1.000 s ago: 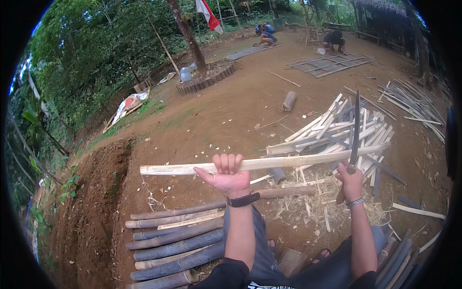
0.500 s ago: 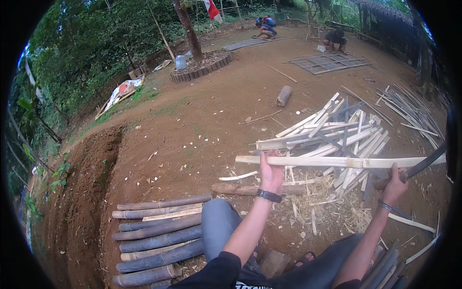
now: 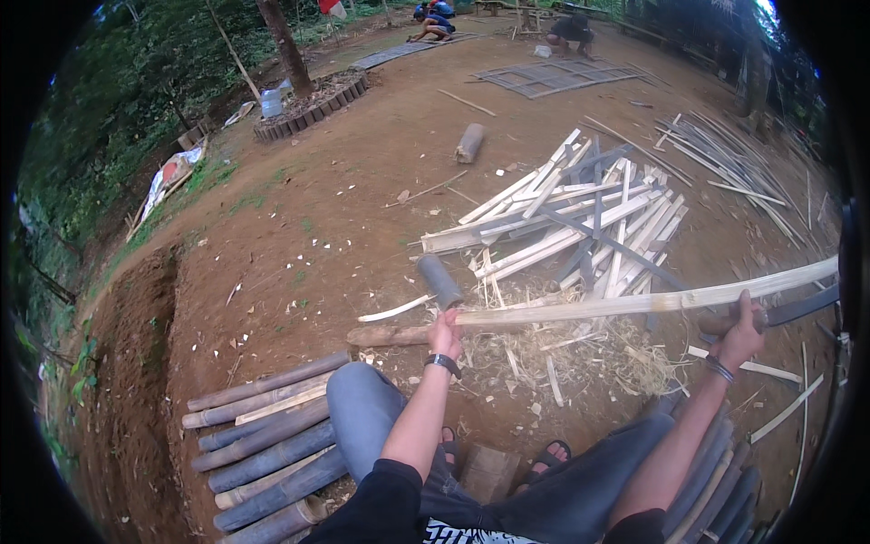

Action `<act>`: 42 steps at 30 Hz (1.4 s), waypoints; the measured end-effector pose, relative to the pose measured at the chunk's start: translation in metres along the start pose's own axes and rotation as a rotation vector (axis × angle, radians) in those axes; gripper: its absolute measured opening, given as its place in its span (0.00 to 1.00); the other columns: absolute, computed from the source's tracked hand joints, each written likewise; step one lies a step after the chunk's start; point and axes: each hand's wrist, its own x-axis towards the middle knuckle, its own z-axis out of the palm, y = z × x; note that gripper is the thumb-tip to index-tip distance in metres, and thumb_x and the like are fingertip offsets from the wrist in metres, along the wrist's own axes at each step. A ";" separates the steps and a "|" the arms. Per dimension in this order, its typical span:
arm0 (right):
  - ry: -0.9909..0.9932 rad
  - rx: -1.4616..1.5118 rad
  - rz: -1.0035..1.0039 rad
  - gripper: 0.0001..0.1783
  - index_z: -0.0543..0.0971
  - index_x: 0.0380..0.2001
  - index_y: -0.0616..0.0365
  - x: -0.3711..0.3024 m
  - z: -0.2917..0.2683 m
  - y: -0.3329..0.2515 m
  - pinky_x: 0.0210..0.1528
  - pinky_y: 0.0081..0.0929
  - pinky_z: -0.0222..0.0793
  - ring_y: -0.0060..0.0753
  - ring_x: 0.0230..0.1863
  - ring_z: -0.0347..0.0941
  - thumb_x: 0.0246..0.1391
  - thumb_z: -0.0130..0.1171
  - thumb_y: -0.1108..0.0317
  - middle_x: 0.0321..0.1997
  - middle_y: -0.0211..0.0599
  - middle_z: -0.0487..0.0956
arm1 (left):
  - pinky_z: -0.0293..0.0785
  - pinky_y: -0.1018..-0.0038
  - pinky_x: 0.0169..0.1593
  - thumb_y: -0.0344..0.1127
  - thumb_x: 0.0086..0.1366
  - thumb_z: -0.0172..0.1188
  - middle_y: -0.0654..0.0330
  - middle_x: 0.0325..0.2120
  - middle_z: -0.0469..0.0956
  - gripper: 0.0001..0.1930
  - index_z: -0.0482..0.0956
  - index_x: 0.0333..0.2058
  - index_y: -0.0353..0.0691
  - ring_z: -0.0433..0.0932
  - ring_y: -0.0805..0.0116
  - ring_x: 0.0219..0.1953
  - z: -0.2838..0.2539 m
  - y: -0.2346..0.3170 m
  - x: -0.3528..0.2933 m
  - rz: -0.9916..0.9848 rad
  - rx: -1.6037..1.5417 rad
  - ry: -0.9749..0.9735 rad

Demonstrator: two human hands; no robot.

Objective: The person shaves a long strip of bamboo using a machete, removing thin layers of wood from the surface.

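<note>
A long pale split bamboo strip [image 3: 580, 310] stretches across in front of me, its right end raised. My left hand [image 3: 444, 334] is closed around its left end. My right hand [image 3: 741, 343] grips the wooden handle of a machete, whose dark curved blade [image 3: 802, 306] points right, below the strip. The right thumb rests against the strip. Just beyond my left hand stands a short grey bamboo section [image 3: 439, 279]. A brown log [image 3: 390, 336] lies on the ground beside that hand, partly hidden by it.
A pile of split bamboo strips [image 3: 580, 213] lies ahead, with shavings [image 3: 616, 358] nearer me. Bamboo poles [image 3: 263, 435] lie at left, more [image 3: 716, 480] at right. Further off are a short log [image 3: 469, 143], a lattice panel [image 3: 553, 77] and crouching people [image 3: 571, 34].
My left hand has moved to the strip's left end and closed on it; before, it was open beneath. The strip now slants up to the right. The view has shifted right and down.
</note>
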 end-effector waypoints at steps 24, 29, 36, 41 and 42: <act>-0.204 0.246 0.124 0.11 0.71 0.26 0.56 -0.025 0.020 -0.006 0.35 0.22 0.66 0.23 0.29 0.70 0.47 0.64 0.78 0.27 0.28 0.73 | 0.67 0.66 0.53 0.39 0.61 0.58 0.48 0.45 0.74 0.20 0.73 0.48 0.34 0.73 0.55 0.49 0.133 0.047 -0.130 0.703 1.083 -0.483; -0.450 0.270 0.235 0.12 0.69 0.26 0.53 -0.058 0.054 -0.018 0.35 0.20 0.64 0.20 0.30 0.68 0.47 0.64 0.78 0.26 0.25 0.72 | 0.64 0.61 0.58 0.47 0.60 0.60 0.47 0.56 0.66 0.32 0.63 0.58 0.37 0.66 0.55 0.58 0.253 0.053 -0.195 0.634 0.855 -1.099; -0.878 0.216 0.337 0.13 0.70 0.22 0.56 -0.098 0.092 -0.032 0.34 0.20 0.69 0.19 0.28 0.71 0.42 0.67 0.79 0.27 0.28 0.75 | 0.64 0.69 0.56 0.52 0.65 0.54 0.52 0.54 0.70 0.31 0.66 0.57 0.32 0.68 0.66 0.55 0.340 0.106 -0.216 0.471 0.729 -1.392; -1.021 0.146 0.303 0.13 0.70 0.19 0.58 -0.138 0.119 -0.030 0.35 0.20 0.69 0.21 0.33 0.75 0.45 0.66 0.74 0.31 0.35 0.79 | 0.72 0.71 0.47 0.51 0.70 0.45 0.53 0.49 0.74 0.26 0.74 0.50 0.31 0.73 0.68 0.49 0.306 0.146 -0.202 0.756 0.784 -1.106; -1.028 0.135 0.291 0.13 0.70 0.19 0.59 -0.146 0.122 -0.027 0.35 0.20 0.69 0.21 0.34 0.75 0.46 0.66 0.74 0.32 0.37 0.80 | 0.73 0.71 0.45 0.51 0.71 0.44 0.52 0.48 0.75 0.25 0.74 0.50 0.32 0.74 0.68 0.48 0.295 0.158 -0.201 0.766 0.741 -1.049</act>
